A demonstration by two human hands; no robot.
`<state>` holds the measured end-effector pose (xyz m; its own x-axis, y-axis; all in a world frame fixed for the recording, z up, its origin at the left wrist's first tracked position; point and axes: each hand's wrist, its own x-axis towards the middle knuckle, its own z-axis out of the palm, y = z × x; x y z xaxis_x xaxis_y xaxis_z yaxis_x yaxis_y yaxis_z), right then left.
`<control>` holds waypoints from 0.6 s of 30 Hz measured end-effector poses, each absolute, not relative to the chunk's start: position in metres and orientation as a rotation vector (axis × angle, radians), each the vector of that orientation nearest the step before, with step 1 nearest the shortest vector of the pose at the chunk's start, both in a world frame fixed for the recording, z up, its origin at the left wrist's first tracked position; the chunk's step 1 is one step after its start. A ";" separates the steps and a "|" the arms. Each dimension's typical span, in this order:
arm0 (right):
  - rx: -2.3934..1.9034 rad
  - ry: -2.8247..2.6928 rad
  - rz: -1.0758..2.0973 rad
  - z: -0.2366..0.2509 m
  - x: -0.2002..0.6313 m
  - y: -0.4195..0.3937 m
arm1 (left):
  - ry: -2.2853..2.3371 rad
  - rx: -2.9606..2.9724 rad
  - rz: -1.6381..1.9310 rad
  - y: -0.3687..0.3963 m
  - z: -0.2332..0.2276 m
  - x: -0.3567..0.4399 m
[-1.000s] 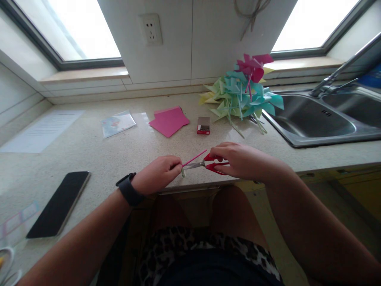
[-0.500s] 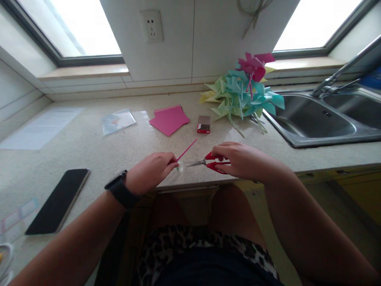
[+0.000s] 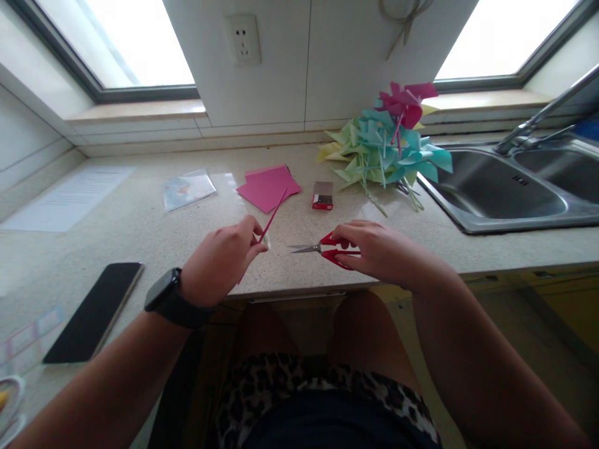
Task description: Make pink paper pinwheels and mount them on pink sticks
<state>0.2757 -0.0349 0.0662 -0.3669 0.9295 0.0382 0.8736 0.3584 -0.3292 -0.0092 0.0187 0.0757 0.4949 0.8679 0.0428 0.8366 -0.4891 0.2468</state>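
Between its thumb and fingers my left hand (image 3: pixel 224 254) pinches a thin pink stick (image 3: pixel 277 210), which slants up and away over the counter. A small clear and greenish piece (image 3: pixel 266 241) shows at the same fingertips; its kind is too small to make out. My right hand (image 3: pixel 384 251) grips red-handled scissors (image 3: pixel 320 248) through their loops. Their blades point left towards my left hand, slightly parted, with nothing visible between them. Pink paper sheets (image 3: pixel 270 187) lie just beyond the stick, and a small red and grey box (image 3: pixel 322 195) is to their right.
Several paper pinwheels (image 3: pixel 388 143) in pink, blue, green and yellow are heaped at the back, beside the steel sink (image 3: pixel 505 181). A clear packet (image 3: pixel 188 189), a printed sheet (image 3: pixel 70 196) and a black phone (image 3: pixel 95 312) lie on the left of the counter (image 3: pixel 173 243).
My left hand has moved left and a little up, away from the scissors, turning the pink stick steeper. My right hand holds the scissors in nearly the same place.
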 end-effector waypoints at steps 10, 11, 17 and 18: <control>-1.579 -2.304 0.339 0.059 0.260 -0.028 | 1.277 2.571 0.219 0.023 0.073 -0.010; -1.575 -2.308 0.335 0.058 0.258 -0.028 | 1.268 2.574 0.216 0.023 0.073 -0.009; -1.551 -2.304 0.329 0.053 0.251 -0.027 | 1.254 2.588 0.190 0.023 0.074 -0.009; -1.548 -2.304 0.332 0.052 0.250 -0.027 | 1.248 2.592 0.182 0.023 0.074 -0.009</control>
<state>0.2502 -0.0269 0.0524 -0.3458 0.9259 0.1520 0.8452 0.3777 -0.3782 -0.0087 0.0229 0.0742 0.6236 0.7818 0.0006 0.7496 -0.5981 0.2836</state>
